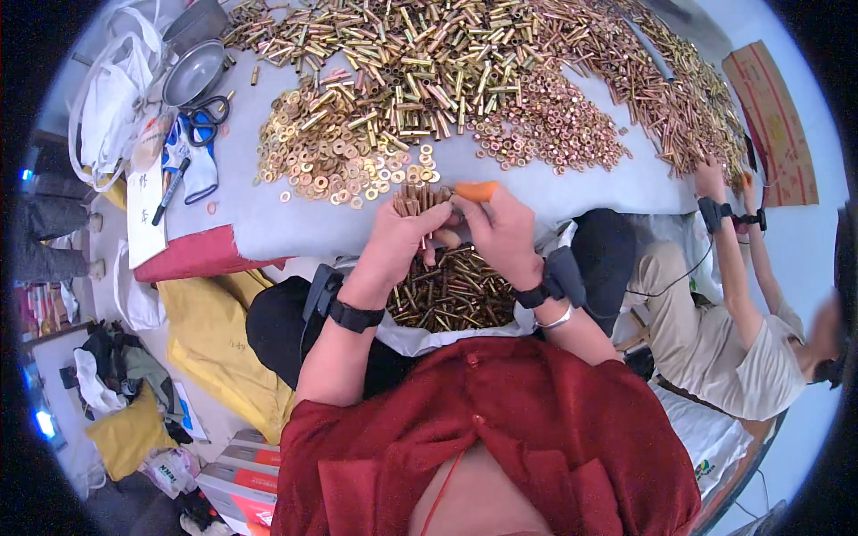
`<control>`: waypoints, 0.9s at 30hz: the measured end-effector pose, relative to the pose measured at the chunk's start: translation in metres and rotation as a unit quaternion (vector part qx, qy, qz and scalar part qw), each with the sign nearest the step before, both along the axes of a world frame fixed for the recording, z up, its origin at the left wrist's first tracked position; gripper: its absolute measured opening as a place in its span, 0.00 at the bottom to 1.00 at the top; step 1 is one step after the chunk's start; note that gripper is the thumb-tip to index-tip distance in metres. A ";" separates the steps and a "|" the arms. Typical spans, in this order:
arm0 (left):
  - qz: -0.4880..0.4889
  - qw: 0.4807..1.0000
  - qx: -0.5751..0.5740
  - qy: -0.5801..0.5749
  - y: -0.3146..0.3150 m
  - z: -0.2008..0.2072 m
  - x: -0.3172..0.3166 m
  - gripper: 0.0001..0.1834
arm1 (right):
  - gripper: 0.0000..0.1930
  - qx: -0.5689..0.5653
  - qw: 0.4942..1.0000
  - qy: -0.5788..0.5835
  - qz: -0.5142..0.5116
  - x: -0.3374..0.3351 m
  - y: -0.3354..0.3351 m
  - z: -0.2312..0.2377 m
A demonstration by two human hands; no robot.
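While left fingers (434, 217) clasp one metal bundle (414, 200), right fingers' (478, 217) grip is unclear.

Upper left of the frame, a grey metal bowl (194, 75) sits near a crumpled white bag (112, 98); below it lie black-handled scissors (205, 120), a blue-and-white glove (200, 174) and a dark marker (170, 191). Brown cardboard (776, 125) stands upper right, a yellow sack (210, 335) spreads left of centre, and grey-and-red boxes (237, 482) fill the bottom left
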State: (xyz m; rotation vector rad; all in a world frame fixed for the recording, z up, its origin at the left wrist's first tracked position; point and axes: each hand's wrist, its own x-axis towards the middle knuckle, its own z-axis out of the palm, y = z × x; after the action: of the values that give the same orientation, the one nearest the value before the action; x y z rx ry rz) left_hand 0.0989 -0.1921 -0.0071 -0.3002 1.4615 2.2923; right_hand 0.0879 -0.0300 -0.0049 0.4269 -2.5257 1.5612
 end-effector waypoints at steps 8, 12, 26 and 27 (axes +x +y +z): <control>0.051 0.998 0.046 -0.011 0.000 0.001 -0.001 0.11 | 0.09 0.135 0.973 0.188 0.004 -0.023 0.010 0.002; 0.094 0.995 -0.014 0.006 0.001 0.008 -0.001 0.11 | 0.08 0.319 0.932 0.161 -0.062 -0.054 0.010 -0.005; 0.085 0.991 -0.089 0.047 0.001 0.001 -0.003 0.12 | 0.10 -0.072 0.995 -0.052 0.037 -0.031 -0.009 0.003; 0.080 0.990 -0.099 0.056 0.001 0.002 -0.003 0.12 | 0.08 -0.088 0.993 -0.050 0.062 -0.028 -0.009 0.002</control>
State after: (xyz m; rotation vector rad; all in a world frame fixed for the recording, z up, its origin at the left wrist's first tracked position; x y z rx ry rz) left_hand 0.0959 -0.1913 -0.0053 -0.3633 1.7850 2.3224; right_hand 0.0594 -0.0390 -0.0030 0.5041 -2.4465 1.8762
